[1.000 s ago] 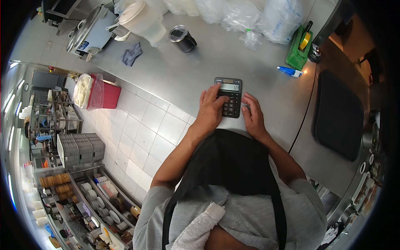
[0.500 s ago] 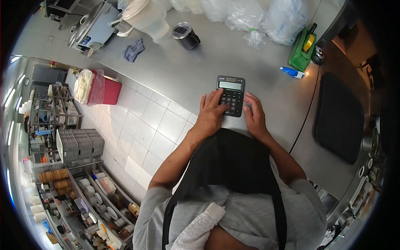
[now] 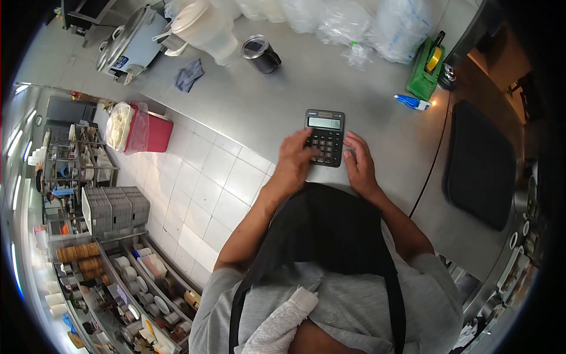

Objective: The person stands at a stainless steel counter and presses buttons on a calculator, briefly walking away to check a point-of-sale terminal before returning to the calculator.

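A black calculator [image 3: 325,138] lies face up on the steel counter in front of me, with faint digits on its display. My left hand [image 3: 293,159] is over its left edge, thumb and fingers apart above the keys and a little blurred. Along the right edge rests my right hand [image 3: 361,162], its fingers loosely extended with the tips beside the calculator and nothing held.
Farther back on the steel counter [image 3: 236,100] stand a black tumbler [image 3: 261,54], a grey cloth [image 3: 188,75] and bagged items [image 3: 348,23]. A green tape dispenser [image 3: 423,74] and blue-white correction pen [image 3: 412,102] are right. A red bin [image 3: 158,134] stands on the floor.
My left hand has drawn slightly left, its fingers lifting off the keys. Digits now show on the display, which looked blank before. My right hand stays beside the calculator.
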{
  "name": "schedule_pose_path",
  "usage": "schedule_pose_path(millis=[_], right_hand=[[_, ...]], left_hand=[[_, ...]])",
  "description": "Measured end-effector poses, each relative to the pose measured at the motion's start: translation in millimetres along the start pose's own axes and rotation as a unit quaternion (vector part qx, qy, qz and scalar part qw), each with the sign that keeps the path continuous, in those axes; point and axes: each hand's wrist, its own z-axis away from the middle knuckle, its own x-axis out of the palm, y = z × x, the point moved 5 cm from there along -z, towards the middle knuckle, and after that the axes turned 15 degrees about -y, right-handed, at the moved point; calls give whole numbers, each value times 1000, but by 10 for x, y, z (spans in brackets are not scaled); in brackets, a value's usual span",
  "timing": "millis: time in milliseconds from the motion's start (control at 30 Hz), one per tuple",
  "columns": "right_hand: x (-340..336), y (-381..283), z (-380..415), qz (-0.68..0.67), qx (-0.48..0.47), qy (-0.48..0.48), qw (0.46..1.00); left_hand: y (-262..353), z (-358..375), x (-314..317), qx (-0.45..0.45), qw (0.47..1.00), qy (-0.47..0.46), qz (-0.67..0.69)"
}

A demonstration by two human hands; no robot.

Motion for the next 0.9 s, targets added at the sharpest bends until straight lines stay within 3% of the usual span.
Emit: schedule_pose_path(millis=[167,267,767,900], right_hand=[[13,10,-7,11,-2,-7,1000],[7,13,-7,9,-4,-6,1000],[4,32,11,39,-19,-1,999],[2,101,32,16,-12,16,1000]], left_hand=[[-731,168,-160,-138,981,131,-18],[-827,240,-113,-144,970,135,-145],[-868,240,-76,-151,966,153,-141],[-691,127,-120,-127,987,90,-43]])
